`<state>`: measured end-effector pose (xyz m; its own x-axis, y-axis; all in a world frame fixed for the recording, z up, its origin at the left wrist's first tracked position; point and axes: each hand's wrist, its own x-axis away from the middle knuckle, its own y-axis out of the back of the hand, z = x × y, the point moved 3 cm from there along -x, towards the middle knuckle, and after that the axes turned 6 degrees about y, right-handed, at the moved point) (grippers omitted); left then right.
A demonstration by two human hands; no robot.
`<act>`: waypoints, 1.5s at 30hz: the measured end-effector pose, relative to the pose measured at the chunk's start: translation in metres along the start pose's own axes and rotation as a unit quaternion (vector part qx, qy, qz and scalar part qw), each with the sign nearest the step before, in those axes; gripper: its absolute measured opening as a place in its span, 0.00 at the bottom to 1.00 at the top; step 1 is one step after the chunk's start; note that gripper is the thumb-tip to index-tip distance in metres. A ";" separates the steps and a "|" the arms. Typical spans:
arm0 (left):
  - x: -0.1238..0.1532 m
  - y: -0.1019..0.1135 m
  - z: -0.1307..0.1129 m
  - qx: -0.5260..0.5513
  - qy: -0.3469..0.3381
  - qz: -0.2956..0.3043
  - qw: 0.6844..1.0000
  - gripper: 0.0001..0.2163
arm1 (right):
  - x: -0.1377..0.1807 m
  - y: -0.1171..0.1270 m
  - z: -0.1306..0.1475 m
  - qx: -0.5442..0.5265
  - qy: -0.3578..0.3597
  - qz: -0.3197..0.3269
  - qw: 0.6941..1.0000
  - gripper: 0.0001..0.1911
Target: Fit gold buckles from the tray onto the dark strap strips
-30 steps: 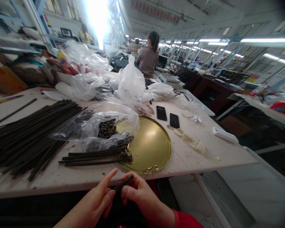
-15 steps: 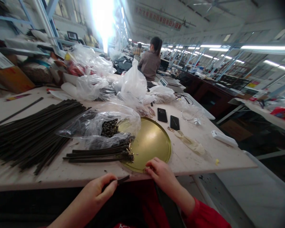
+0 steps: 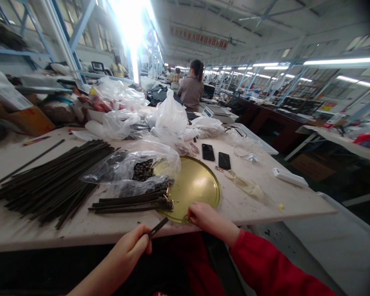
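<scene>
My left hand [image 3: 138, 242] is closed on a narrow dark strap [image 3: 158, 227] at the table's front edge. The strap's free end points up and right, and a slot shows in it. Over the front rim of the round gold tray [image 3: 200, 181], my right hand [image 3: 203, 216] pinches a small gold-coloured metal piece [image 3: 188, 219], partly hidden by the fingers. Left of the tray, several straps [image 3: 123, 204] lie together, with gold-coloured fittings at their right ends. A clear plastic bag [image 3: 111, 174] holding small dark pieces [image 3: 142, 169] overlaps the tray's left side.
A large pile of dark strips [image 3: 55, 176] covers the table's left part. White plastic bags [image 3: 169, 113] stand behind. Two phones [image 3: 208, 152], a pale glove-like item [image 3: 245, 185] and a white power strip [image 3: 290, 177] lie to the right. A person [image 3: 191, 86] is farther back.
The strap in my left hand has tilted upward, showing its slot. My right hand has turned and its fingers have curled in more at the tray's rim. The camera view has shifted slightly.
</scene>
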<state>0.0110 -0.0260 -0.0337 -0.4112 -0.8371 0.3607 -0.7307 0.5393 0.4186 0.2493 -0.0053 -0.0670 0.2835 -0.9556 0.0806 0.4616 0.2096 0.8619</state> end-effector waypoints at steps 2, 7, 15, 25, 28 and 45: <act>-0.002 0.002 -0.006 0.006 0.001 -0.011 1.000 0.11 | -0.002 0.008 0.002 -0.030 -0.008 -0.020 0.999 0.05; -0.016 0.006 -0.023 0.061 -0.011 -0.039 0.997 0.12 | -0.007 0.009 0.034 -0.164 -0.010 -0.058 0.985 0.02; -0.038 0.003 0.002 0.278 0.089 -0.029 0.956 0.15 | -0.019 -0.021 0.100 -0.634 -0.092 -0.077 0.764 0.11; -0.042 0.008 0.011 0.258 0.045 -0.067 0.963 0.12 | -0.028 -0.045 0.106 -0.758 -0.108 -0.060 0.640 0.08; -0.040 0.013 0.004 0.179 0.035 -0.092 0.979 0.11 | -0.029 -0.047 0.107 -0.796 -0.096 -0.030 0.597 0.08; -0.025 0.029 -0.003 0.068 0.042 -0.119 0.990 0.11 | -0.019 -0.045 0.108 -0.460 0.047 -0.164 0.872 0.04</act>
<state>0.0019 0.0109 -0.0278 -0.1764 -0.9253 0.3357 -0.8703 0.3060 0.3860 0.1326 -0.0186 -0.0533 0.0566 -0.9832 -0.1735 0.9970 0.0464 0.0621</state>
